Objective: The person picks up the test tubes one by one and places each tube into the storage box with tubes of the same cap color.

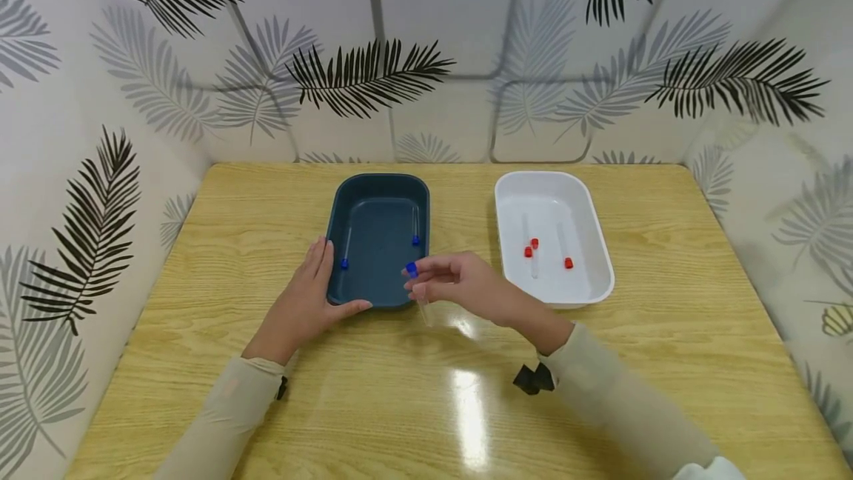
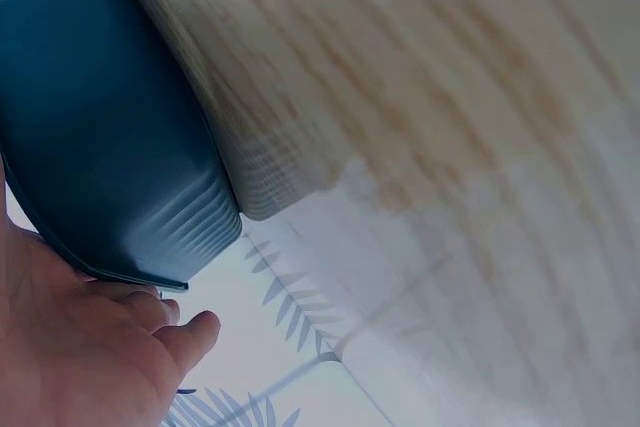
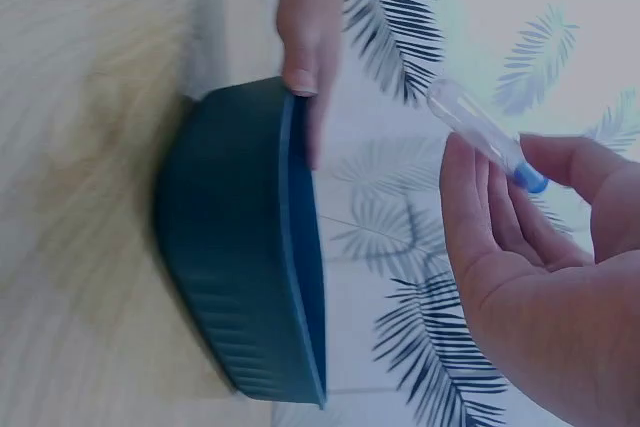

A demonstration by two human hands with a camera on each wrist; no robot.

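My right hand (image 1: 469, 289) pinches a clear test tube with a blue cap (image 1: 412, 270) between thumb and fingers, over the near right corner of the dark blue tray (image 1: 380, 250). Tilted, the test tube (image 3: 468, 117) shows its clear body past the fingertips in the right wrist view. My left hand (image 1: 300, 310) rests against the tray's near left corner, fingers along the left rim and thumb along the front rim. Inside that tray lie two blue-capped tubes, one with its cap (image 1: 344, 264) at the left, another with its cap (image 1: 416, 241) at the right.
A white tray (image 1: 602, 261) stands to the right of the dark one. It holds three red-capped tubes, one with its cap (image 1: 569, 263) at the right. Both trays sit on a wooden table (image 1: 373, 406), with leaf-patterned cloth (image 1: 440, 124) behind and at the sides.
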